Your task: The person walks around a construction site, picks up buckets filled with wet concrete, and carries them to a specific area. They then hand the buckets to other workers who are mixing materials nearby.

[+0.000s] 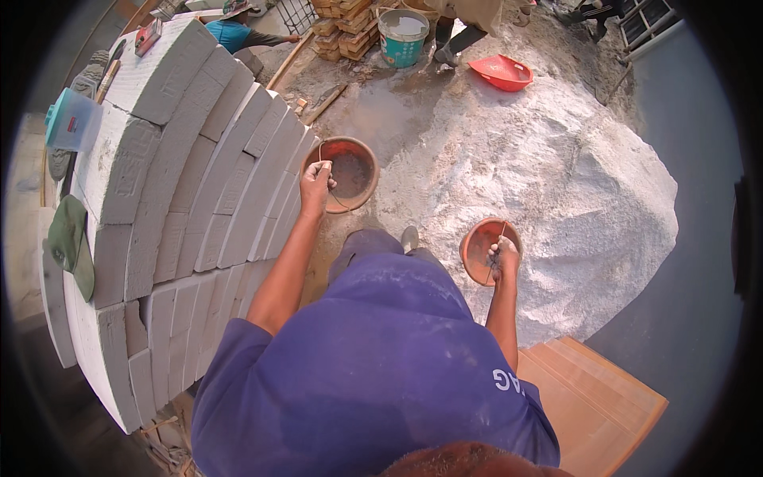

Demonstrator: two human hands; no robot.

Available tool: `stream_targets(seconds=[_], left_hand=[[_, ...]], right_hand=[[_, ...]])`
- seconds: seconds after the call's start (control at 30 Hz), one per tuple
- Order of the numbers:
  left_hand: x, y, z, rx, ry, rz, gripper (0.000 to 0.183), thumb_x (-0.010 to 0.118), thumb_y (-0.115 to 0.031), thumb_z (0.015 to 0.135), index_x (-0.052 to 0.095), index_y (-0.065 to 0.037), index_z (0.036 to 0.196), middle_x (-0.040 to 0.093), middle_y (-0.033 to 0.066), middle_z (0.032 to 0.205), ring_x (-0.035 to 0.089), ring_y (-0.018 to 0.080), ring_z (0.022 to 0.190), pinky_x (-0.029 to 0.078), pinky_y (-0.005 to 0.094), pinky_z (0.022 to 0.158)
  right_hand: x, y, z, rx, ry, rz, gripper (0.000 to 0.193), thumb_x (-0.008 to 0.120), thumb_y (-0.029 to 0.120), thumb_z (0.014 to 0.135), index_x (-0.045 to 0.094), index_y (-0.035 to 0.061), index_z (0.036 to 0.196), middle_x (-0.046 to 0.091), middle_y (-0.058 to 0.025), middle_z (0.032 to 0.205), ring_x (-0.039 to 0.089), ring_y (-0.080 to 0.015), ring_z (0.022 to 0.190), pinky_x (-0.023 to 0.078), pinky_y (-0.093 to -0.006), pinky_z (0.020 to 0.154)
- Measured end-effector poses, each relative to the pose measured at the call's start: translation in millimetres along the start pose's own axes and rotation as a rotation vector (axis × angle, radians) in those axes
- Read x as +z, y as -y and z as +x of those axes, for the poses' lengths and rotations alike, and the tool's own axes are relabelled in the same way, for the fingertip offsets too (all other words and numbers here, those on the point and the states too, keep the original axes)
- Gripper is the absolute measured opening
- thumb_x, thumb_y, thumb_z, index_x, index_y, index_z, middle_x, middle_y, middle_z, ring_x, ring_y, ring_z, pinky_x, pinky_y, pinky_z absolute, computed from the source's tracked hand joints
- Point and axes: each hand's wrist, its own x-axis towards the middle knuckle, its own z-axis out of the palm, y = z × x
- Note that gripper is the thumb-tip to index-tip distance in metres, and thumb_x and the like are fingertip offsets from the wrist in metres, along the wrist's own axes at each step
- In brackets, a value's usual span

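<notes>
My left hand (317, 184) is closed round the thin wire handle of an orange-brown bucket (367, 159), which hangs or stands beside the block stack. The inside of that bucket looks dark and dirty. On the other side, my right hand (504, 257) grips the handle of a second bucket (475, 253) of the same colour, in front of the pale sand heap. Its inside is partly hidden by my fingers. Whether either bucket touches the ground I cannot tell.
A tall stack of white blocks (183, 175) rises on my left, with a cap (71, 242) and a clear container (78, 119) on top. The sand heap (572, 191) spreads right, bearing a red basin (502, 73). Ahead are a teal pail (402, 49) and a person's boots (453, 49).
</notes>
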Motion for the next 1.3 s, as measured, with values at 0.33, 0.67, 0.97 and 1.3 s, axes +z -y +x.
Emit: stream_targets(seconds=[0.33, 0.67, 0.97, 1.3], left_hand=[[232.9, -55.8, 220.1, 0.053, 0.185, 0.134, 0.034, 0.062, -0.034, 0.093, 0.066, -0.002, 0.104, 0.063, -0.0014, 0.087, 0.055, 0.0054, 0.076, 0.044, 0.0219, 0.069], [419.9, -98.8, 421.8, -0.259, 0.268, -0.215, 0.034, 0.055, -0.038, 0.096, 0.063, -0.006, 0.105, 0.062, 0.001, 0.093, 0.057, 0.0108, 0.079, 0.041, 0.0217, 0.064], [494.3, -80.4, 576.6, -0.596, -0.176, -0.022, 0.015, 0.056, -0.037, 0.092, 0.057, -0.022, 0.089, 0.06, -0.0073, 0.09, 0.055, 0.0116, 0.091, 0.039, 0.0404, 0.08], [588.7, -54.6, 683.1, -0.693, -0.303, 0.176, 0.015, 0.055, -0.036, 0.093, 0.056, -0.021, 0.091, 0.063, -0.005, 0.096, 0.055, 0.0129, 0.107, 0.037, 0.0425, 0.093]], right_hand=[[344.2, 268.4, 149.1, -0.478, 0.596, -0.232, 0.035, 0.054, 0.014, 0.091, 0.052, -0.0056, 0.119, 0.067, -0.0117, 0.094, 0.064, -0.0173, 0.087, 0.05, -0.0297, 0.082], [491.8, 426.5, 283.8, -0.959, 0.769, -0.944, 0.032, 0.051, 0.011, 0.082, 0.058, -0.0012, 0.111, 0.064, -0.0244, 0.099, 0.06, -0.0408, 0.098, 0.046, -0.0476, 0.086], [418.7, 528.9, 665.9, -0.66, 0.2, -0.89, 0.028, 0.054, 0.014, 0.085, 0.062, 0.0024, 0.109, 0.065, -0.0213, 0.101, 0.062, -0.039, 0.095, 0.049, -0.0444, 0.084], [253.1, 442.0, 1130.3, 0.368, -0.355, -0.103, 0.041, 0.066, 0.022, 0.081, 0.06, -0.0055, 0.111, 0.061, -0.0173, 0.108, 0.063, -0.029, 0.087, 0.054, -0.0406, 0.068]])
